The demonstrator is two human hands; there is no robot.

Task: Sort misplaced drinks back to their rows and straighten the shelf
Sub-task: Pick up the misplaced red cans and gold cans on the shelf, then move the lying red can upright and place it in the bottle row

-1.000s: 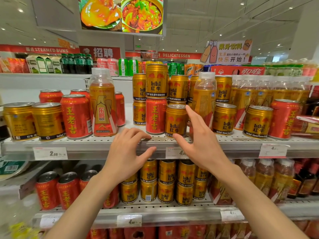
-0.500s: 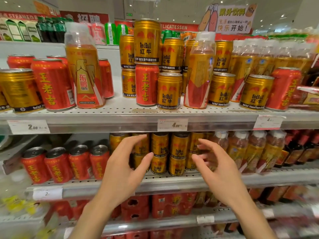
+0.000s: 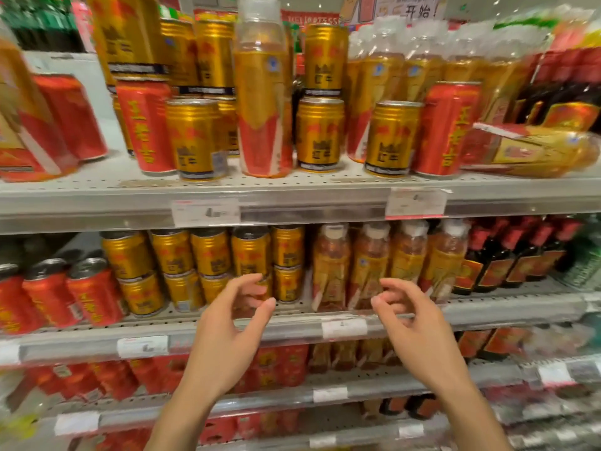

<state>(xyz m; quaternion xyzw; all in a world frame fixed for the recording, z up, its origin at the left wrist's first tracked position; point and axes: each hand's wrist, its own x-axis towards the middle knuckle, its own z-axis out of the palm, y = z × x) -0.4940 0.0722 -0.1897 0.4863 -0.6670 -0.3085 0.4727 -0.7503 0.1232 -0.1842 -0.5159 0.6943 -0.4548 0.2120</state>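
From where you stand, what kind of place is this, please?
Very likely a supermarket drinks aisle. Tiered metal shelves carry price tags on their front rails, and many identical gold cans, red cans and bottled drinks stand in rows.

On the top shelf (image 3: 292, 196), a tall orange bottle (image 3: 261, 92) stands upright among short gold cans (image 3: 320, 133). One red can (image 3: 146, 125) stands in the gold rows at left, another red can (image 3: 445, 128) at right, beside a bottle lying on its side (image 3: 533, 154).
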